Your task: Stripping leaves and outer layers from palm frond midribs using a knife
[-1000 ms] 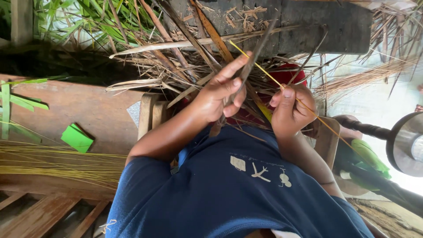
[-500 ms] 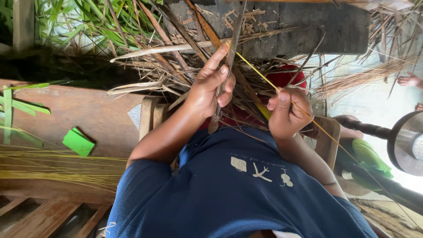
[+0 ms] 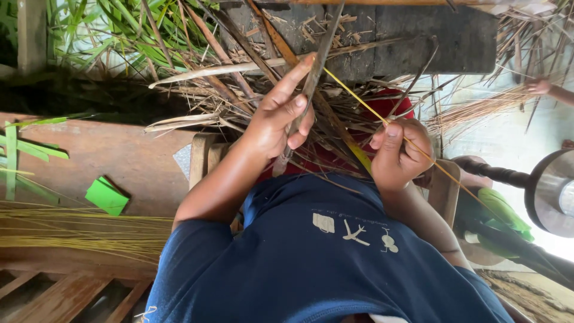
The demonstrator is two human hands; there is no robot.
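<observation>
My left hand (image 3: 280, 122) is closed on a long dark dry leaf strip (image 3: 326, 45), index finger stretched along it. That strip runs from the top of the view down past my palm. My right hand (image 3: 399, 154) pinches a thin yellow midrib stick (image 3: 353, 94), which slants from the leaf strip near my left fingertip, through the right fist, and on toward the lower right. Both hands work over a heap of dry brown palm leaves (image 3: 221, 98) in front of my blue shirt (image 3: 323, 263).
A bundle of thin yellowish sticks (image 3: 66, 233) and a folded green leaf piece (image 3: 106, 196) lie on the wooden bench (image 3: 119, 155) at left. Green fronds (image 3: 119, 30) are top left, a red cloth (image 3: 397, 106) under the leaves, a round metal object (image 3: 553, 191) right, and another person's hand (image 3: 538, 87) far right.
My left hand has slid farther up along the dark leaf strip, index finger now extended. More of the yellow stick shows between the hands. The right hand has barely moved.
</observation>
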